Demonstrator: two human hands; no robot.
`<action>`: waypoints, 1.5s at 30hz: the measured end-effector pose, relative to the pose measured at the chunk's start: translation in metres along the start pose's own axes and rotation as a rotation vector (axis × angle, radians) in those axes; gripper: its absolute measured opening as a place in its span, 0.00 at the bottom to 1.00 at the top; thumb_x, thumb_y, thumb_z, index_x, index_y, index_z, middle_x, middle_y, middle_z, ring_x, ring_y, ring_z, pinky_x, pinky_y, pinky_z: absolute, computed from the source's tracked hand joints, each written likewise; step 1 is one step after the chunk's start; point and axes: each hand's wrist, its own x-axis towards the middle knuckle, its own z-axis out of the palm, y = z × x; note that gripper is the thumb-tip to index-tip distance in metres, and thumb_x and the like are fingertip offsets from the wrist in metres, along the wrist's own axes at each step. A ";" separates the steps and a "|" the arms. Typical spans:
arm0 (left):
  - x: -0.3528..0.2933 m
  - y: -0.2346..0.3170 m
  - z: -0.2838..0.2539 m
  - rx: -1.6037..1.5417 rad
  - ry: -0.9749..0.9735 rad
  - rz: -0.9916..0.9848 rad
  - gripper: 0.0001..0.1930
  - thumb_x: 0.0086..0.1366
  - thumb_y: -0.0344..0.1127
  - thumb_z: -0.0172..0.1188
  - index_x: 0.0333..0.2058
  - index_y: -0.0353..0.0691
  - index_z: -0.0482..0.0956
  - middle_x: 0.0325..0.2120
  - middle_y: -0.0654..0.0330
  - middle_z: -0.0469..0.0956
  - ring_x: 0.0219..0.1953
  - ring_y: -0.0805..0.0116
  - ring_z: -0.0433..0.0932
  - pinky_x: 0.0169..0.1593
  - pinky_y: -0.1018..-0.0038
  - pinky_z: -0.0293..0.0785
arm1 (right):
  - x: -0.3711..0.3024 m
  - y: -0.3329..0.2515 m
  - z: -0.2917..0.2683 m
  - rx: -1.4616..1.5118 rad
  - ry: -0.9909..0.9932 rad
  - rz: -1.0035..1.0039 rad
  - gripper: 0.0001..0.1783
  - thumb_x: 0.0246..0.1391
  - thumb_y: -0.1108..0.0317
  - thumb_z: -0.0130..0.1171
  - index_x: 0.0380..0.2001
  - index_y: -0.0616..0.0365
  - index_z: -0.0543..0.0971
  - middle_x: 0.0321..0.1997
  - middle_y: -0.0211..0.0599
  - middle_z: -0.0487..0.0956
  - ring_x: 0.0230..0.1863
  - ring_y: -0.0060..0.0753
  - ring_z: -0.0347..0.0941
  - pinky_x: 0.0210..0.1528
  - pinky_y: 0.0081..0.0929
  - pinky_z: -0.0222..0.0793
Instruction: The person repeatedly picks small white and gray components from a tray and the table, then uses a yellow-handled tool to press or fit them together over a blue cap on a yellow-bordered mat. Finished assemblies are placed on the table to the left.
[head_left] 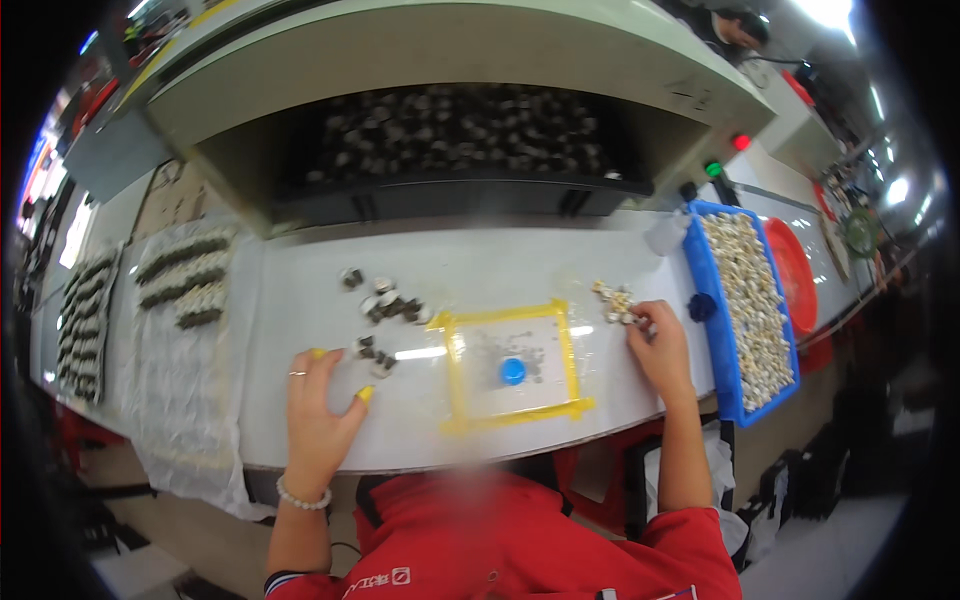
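My left hand (322,405) is open, thumb and fingers apart, with yellow coverings on the tips. Beside its fingertips lies a small group of black-and-white parts (375,355); nothing shows in its grasp. A larger cluster of the same parts (393,303) is a little farther off. On the right, my right hand (662,350) reaches to a small pile of cream-coloured parts (614,300), its fingertips closed at the near edge on one of them. Between the hands, a yellow tape frame (575,365) surrounds a blue round cap (513,372) and small grey discs.
A blue bin (731,340) full of cream-coloured parts stands at the right, beside a white bottle (664,234) and a red basin (792,275). Ahead is a machine (470,50) with an opening full of parts. Rows of parts lie on a left-hand sheet (185,375). Another person (728,30) is far right.
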 end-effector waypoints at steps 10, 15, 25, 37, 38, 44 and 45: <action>0.009 0.013 0.034 0.074 0.013 0.145 0.17 0.49 0.24 0.61 0.40 0.33 0.73 0.35 0.51 0.72 0.38 0.53 0.73 0.41 0.65 0.71 | -0.041 -0.045 0.024 -0.047 -0.057 -0.374 0.18 0.43 0.81 0.56 0.41 0.61 0.78 0.31 0.42 0.72 0.32 0.42 0.71 0.33 0.32 0.69; 0.008 0.009 0.031 -0.046 -0.134 0.077 0.13 0.49 0.20 0.56 0.36 0.32 0.71 0.36 0.51 0.71 0.38 0.51 0.71 0.41 0.63 0.70 | -0.044 -0.054 0.019 -0.089 -0.182 -0.495 0.20 0.45 0.79 0.60 0.45 0.65 0.76 0.45 0.43 0.73 0.37 0.40 0.70 0.39 0.32 0.70; -0.001 0.019 0.037 -1.066 -0.320 -0.254 0.14 0.58 0.18 0.56 0.43 0.32 0.74 0.37 0.60 0.69 0.37 0.73 0.73 0.36 0.75 0.74 | -0.044 -0.054 0.014 0.010 -0.224 -0.516 0.18 0.42 0.74 0.65 0.41 0.60 0.79 0.35 0.39 0.76 0.35 0.38 0.72 0.38 0.31 0.70; -0.018 0.041 0.073 -1.611 -0.455 -0.584 0.14 0.58 0.21 0.60 0.44 0.30 0.73 0.37 0.52 0.78 0.36 0.64 0.80 0.42 0.72 0.79 | -0.012 -0.105 0.037 0.082 -0.319 -0.519 0.11 0.44 0.71 0.60 0.35 0.57 0.80 0.32 0.37 0.76 0.36 0.42 0.72 0.38 0.35 0.70; -0.019 0.042 0.074 -1.605 -0.459 -0.588 0.14 0.58 0.21 0.60 0.44 0.31 0.73 0.37 0.52 0.78 0.37 0.64 0.80 0.42 0.72 0.79 | -0.009 -0.106 0.038 0.070 -0.324 -0.547 0.11 0.43 0.72 0.60 0.35 0.57 0.80 0.32 0.37 0.76 0.36 0.42 0.72 0.38 0.35 0.70; -0.020 0.050 0.083 -1.618 -0.378 -0.587 0.15 0.58 0.20 0.60 0.45 0.31 0.71 0.37 0.52 0.78 0.37 0.62 0.81 0.42 0.71 0.79 | -0.004 -0.105 0.044 -0.009 -0.376 -0.635 0.11 0.43 0.72 0.60 0.34 0.57 0.80 0.33 0.37 0.76 0.36 0.41 0.72 0.37 0.33 0.70; -0.021 0.049 0.083 -1.620 -0.386 -0.582 0.15 0.58 0.20 0.59 0.45 0.31 0.71 0.37 0.52 0.78 0.38 0.62 0.81 0.42 0.70 0.79 | -0.003 -0.107 0.043 -0.014 -0.389 -0.642 0.11 0.43 0.72 0.60 0.35 0.57 0.80 0.33 0.37 0.75 0.36 0.41 0.72 0.37 0.33 0.70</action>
